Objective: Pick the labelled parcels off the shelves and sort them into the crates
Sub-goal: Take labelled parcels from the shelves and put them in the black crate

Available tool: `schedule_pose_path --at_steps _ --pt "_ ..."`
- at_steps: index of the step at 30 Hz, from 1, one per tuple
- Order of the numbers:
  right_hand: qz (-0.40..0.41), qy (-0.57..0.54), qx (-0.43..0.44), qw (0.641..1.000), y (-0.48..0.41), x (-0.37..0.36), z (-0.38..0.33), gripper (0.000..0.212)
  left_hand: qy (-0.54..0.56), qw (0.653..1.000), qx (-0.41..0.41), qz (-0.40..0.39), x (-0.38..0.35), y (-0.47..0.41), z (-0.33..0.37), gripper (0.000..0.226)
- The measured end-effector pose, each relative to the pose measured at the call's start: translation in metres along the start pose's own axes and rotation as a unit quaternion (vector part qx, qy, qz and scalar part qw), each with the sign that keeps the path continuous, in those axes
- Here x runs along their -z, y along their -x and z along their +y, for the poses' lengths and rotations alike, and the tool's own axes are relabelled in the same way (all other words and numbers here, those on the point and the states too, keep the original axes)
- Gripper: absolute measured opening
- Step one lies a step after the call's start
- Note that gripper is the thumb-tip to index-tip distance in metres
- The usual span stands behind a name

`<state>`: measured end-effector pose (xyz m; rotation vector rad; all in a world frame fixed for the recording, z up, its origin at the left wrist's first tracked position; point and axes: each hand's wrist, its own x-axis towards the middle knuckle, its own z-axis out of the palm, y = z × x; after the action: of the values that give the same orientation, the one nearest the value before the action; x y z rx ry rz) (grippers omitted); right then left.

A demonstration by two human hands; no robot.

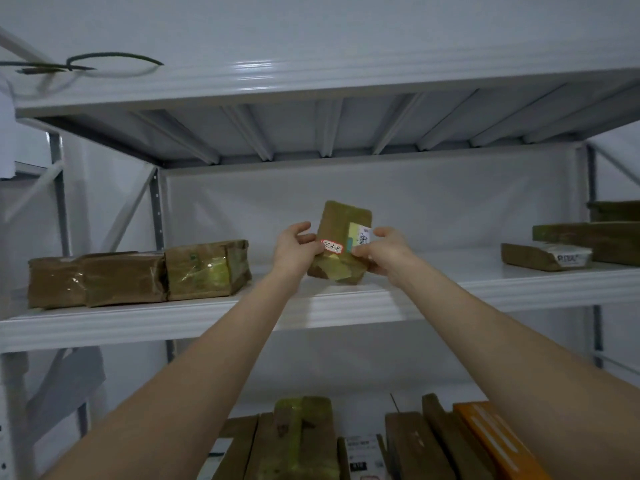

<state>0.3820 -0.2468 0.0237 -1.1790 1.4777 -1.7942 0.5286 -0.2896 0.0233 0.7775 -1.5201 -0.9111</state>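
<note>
Two tiers of a white shelving unit [346,303] carry brown taped parcels: three side by side at the left [138,271], a stack at the right [588,237], and more on edge below [301,441]. At the middle of the upper tier, a small brown parcel [346,216] stands upright. The left hand [294,249] grips its left edge and the right hand [384,251] its right, either side of a red-rimmed handwritten sticker [331,246].

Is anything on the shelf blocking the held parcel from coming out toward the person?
Nothing visible does. The left hand and right hand hold the parcel near the shelf edge; other parcels lie apart at both sides.
</note>
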Motion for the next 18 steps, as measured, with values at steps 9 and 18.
schedule_pose_path --at_steps 9,18 --pt "0.009 -0.107 0.024 0.994 0.011 0.067 0.005 0.049 0.004 0.998 -0.036 -0.044 -0.057 0.012 0.026 0.058" --pt "0.042 -0.069 0.092 0.992 0.019 0.113 -0.006 0.038 0.019 0.997 -0.051 -0.056 -0.09 0.024 0.033 0.044"
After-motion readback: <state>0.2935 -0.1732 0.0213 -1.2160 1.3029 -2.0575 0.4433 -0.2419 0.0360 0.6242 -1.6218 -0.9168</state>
